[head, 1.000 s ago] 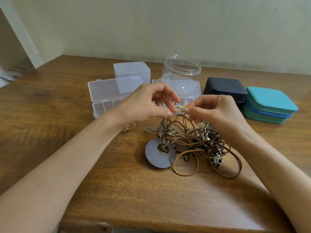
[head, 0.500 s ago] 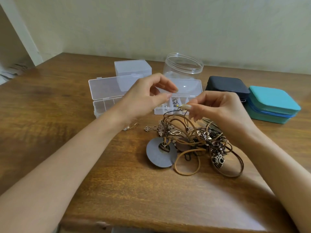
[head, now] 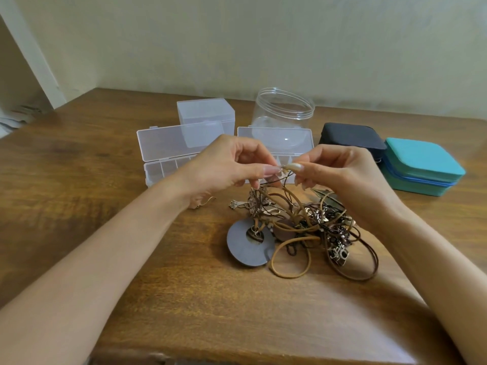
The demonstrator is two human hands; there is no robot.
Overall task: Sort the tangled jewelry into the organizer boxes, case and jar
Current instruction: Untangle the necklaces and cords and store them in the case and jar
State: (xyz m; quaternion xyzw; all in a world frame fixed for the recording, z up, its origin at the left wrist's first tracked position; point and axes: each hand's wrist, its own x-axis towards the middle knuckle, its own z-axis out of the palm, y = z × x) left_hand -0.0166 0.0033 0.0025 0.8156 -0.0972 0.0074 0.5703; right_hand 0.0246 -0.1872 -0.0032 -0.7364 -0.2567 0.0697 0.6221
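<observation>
Left hand (head: 232, 164) and right hand (head: 342, 172) are pinching a small gold piece (head: 284, 168) above the jewelry tangle (head: 303, 225) on the table (head: 105, 206), apparently freeing it; next, carrying it to the open organizer box (head: 163, 146).

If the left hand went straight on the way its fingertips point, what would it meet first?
Probably the right hand: its fingertips face the left hand across a small metal piece both pinch.

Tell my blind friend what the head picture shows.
Left hand and right hand pinch a small gold piece above tangled brown cord jewelry on a wooden table. Clear plastic boxes, a clear jar and cases stand behind.
</observation>
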